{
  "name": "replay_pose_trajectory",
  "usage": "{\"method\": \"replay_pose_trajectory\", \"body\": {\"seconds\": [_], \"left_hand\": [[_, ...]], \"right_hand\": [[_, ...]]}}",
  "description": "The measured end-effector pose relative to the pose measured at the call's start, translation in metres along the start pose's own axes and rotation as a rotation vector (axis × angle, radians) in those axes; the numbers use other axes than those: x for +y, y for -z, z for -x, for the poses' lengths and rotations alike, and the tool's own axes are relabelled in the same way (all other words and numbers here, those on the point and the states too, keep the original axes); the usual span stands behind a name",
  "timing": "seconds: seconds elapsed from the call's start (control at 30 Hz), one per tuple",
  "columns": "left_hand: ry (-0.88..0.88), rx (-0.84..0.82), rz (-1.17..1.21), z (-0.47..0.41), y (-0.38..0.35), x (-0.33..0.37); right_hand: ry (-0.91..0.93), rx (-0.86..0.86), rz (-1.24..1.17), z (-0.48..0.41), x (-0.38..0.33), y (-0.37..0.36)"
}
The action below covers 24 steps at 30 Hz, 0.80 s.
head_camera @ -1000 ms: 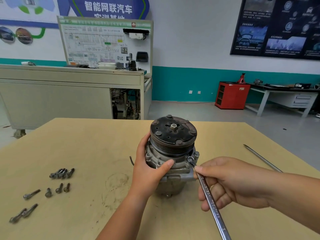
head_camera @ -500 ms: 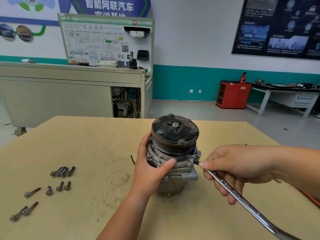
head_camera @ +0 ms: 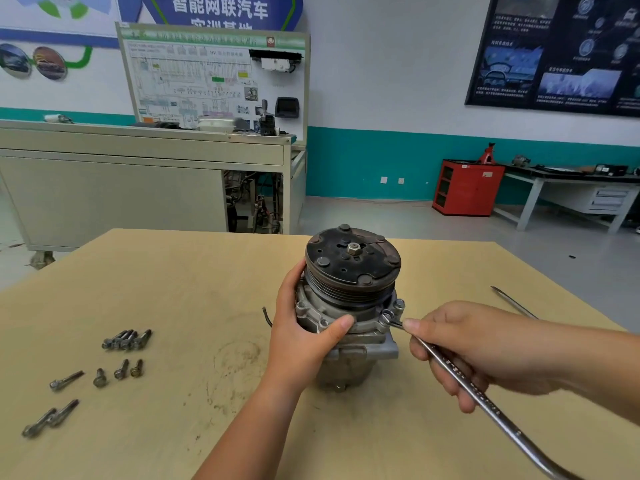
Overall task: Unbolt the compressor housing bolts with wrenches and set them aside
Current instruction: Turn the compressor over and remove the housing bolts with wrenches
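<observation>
Left grip: left hand (head_camera: 304, 337) wraps the compressor (head_camera: 353, 271) just below the pulley, with the thumb across the near flange and the fingers round the far-left side.
Right grip: right hand (head_camera: 464, 348) holds the wrench (head_camera: 485, 400) close to its ring end. Thumb and index finger pinch the shank and the other fingers curl under it.
Wrench: ring end (head_camera: 385, 318) is seated on the housing flange at the front right. The bolt head under it is hidden. The shank slants down and to the right, past the bottom edge of the view.
Compressor position: upright near the middle of the table (head_camera: 173, 278), black clutch plate facing up, centre nut showing.
Flange bolt: one bolt head (head_camera: 399, 304) stands on the right flange, just beyond the ring end.
Near-left flange: cannot tell whether its bosses carry bolts.
Loose bolts: on the left of the table, well apart from the compressor. A tight bunch (head_camera: 126, 339) lies farthest back, with three short bolts (head_camera: 117, 372) in front of it. One long bolt (head_camera: 65, 380) lies to their left and a touching pair (head_camera: 50, 418) lies nearest.
Other items: thin metal rod (head_camera: 512, 301) on the table's right edge; short black wire (head_camera: 266, 315) just left of the left hand.
Background: training bench (head_camera: 138, 188) with a wiring board (head_camera: 214, 81); red cabinet (head_camera: 467, 187) by the far wall.
</observation>
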State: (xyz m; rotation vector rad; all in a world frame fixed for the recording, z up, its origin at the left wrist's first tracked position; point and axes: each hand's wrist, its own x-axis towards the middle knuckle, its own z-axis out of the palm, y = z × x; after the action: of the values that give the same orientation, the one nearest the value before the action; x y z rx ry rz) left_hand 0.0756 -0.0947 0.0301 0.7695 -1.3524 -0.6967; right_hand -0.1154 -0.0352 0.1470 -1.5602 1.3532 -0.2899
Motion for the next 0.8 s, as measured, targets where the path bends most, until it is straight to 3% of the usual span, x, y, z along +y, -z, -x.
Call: {"method": "replay_pose_trajectory", "body": {"seconds": [0.23,0.4,0.5,0.6,0.67,0.8], "left_hand": [[0.026,0.002,-0.008,0.001,0.001,-0.001],[0.025,-0.002,-0.007,0.001,0.001,0.000],[0.029,0.003,-0.008,0.001,0.001,0.000],[0.033,0.002,-0.009,0.001,0.001,0.000],[0.031,-0.001,-0.004,0.001,0.001,0.001],[0.030,-0.002,-0.009,0.001,0.001,0.001]], "right_hand": [[-0.071,-0.093,0.523,-0.006,-0.025,0.034],[0.043,0.083,0.986,-0.018,-0.030,0.047],[0.146,0.156,1.065,-0.025,-0.026,0.047],[0.121,0.077,0.994,-0.020,-0.021,0.058],[0.079,0.003,0.825,-0.010,-0.014,0.066],[0.193,-0.015,-0.034,0.007,0.012,0.049]]}}
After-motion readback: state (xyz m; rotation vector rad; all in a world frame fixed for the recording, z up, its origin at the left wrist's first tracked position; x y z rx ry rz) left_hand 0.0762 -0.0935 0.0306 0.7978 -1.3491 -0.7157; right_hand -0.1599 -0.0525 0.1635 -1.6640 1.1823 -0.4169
